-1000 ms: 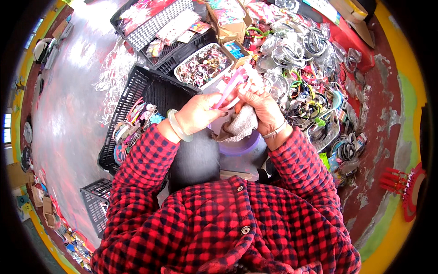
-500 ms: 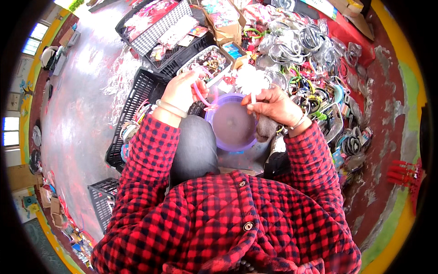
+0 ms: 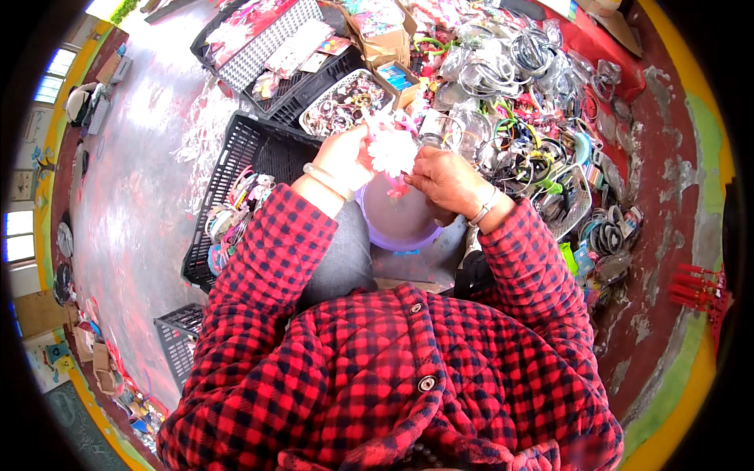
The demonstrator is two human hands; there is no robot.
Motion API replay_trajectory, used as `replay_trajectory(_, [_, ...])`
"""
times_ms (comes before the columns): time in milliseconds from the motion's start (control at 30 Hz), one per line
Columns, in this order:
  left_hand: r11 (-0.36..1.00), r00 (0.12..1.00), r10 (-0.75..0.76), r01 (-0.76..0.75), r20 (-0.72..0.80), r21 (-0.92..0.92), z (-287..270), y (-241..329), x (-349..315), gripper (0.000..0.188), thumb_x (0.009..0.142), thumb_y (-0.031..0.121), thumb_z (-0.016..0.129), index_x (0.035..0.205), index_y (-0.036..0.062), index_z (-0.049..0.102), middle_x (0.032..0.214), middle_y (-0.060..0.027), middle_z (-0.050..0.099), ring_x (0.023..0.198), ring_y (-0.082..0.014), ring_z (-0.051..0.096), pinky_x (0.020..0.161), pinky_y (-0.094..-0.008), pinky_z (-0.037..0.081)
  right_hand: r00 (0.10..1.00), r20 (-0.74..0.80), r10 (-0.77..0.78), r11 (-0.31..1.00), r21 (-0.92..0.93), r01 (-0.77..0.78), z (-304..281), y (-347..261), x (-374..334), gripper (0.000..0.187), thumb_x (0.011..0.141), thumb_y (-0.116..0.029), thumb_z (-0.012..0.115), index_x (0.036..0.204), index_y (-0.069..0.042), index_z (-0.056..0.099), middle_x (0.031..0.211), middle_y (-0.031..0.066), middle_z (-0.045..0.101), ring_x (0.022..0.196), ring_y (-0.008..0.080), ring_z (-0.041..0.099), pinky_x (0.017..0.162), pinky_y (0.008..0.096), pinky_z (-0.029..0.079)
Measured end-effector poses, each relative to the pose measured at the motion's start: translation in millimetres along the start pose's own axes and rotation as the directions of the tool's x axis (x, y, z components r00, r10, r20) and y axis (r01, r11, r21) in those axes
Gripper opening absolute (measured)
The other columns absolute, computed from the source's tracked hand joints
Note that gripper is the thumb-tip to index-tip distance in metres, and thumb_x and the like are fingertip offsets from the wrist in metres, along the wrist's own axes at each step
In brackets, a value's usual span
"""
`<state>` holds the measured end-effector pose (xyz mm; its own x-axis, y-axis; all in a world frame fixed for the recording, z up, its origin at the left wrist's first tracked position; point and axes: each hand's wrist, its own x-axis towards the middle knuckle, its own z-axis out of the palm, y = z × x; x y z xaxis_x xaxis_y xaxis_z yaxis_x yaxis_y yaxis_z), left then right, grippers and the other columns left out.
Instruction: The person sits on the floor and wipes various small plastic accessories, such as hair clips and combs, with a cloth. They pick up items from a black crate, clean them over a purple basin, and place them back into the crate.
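Observation:
In front of me, above the purple basin (image 3: 397,235), both hands come together at a bright white flower (image 3: 392,151) with pink trim (image 3: 399,186) around it. It looks like the ornament of a hair band, though glare washes out its detail. My left hand (image 3: 349,161) is closed at the flower's left side, and the pink hoop it held is mostly hidden. My right hand (image 3: 449,180) pinches the flower's right edge with thumb and forefinger. The basin seems to hold murky water. No grey cloth can be made out now.
Black plastic crates (image 3: 236,157) stand to the left, one with hair bands in it. Beyond the basin is a white basket (image 3: 345,106) of small hair ties, beside a cardboard box (image 3: 383,43). A big heap of bagged hoops (image 3: 503,74) spreads to the right.
My hands have drawn together over the basin. The white flower has moved left and nearer, beside my left hand. The pink hoop and the grey cloth under my right hand no longer show clearly.

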<state>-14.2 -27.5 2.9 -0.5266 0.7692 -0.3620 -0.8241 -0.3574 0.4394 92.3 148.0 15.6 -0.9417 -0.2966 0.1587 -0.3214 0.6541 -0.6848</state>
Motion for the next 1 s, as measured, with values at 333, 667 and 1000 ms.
replay_trajectory(333, [0.982, 0.988, 0.15, -0.152, 0.03, 0.109, 9, 0, -6, 0.028, 0.094, 0.022, 0.04, 0.099, -0.0028, 0.05, 0.092, -0.0118, 0.056, 0.08, -0.0186, 0.057, 0.072, -0.0293, 0.049, 0.914, 0.314, 0.257, 0.578, 0.708, -0.406, 19, 3, 13, 0.022, 0.084, -0.018, 0.062, 0.101, -0.004, 0.064, 0.095, 0.0054, 0.066, 0.088, 0.0121, 0.059, 0.08, 0.0251, 0.045])
replay_trajectory(667, [0.979, 0.893, 0.025, 0.068, 0.448, -0.19, -17, 3, 9, 0.025, 0.092, 0.018, 0.043, 0.098, -0.0042, 0.053, 0.096, -0.0146, 0.059, 0.092, -0.0231, 0.059, 0.083, -0.0319, 0.047, 0.884, 0.302, 0.358, 0.408, 0.801, -0.439, 16, 5, 12, 0.014, 0.082, -0.014, 0.063, 0.086, -0.002, 0.067, 0.079, 0.0042, 0.066, 0.074, 0.0107, 0.06, 0.07, 0.0252, 0.047])
replay_trajectory(1000, [0.64, 0.972, 0.159, -0.236, 0.175, 0.731, 12, -13, 3, 0.033, 0.083, 0.004, 0.057, 0.114, -0.0056, 0.051, 0.098, -0.0098, 0.061, 0.085, -0.0142, 0.059, 0.076, -0.0264, 0.048, 0.826, 0.123, 0.551, 0.07, 0.979, -0.192, 11, 11, 15, 0.014, 0.083, -0.011, 0.06, 0.076, 0.002, 0.063, 0.072, 0.0085, 0.063, 0.064, 0.0159, 0.061, 0.062, 0.0263, 0.049])
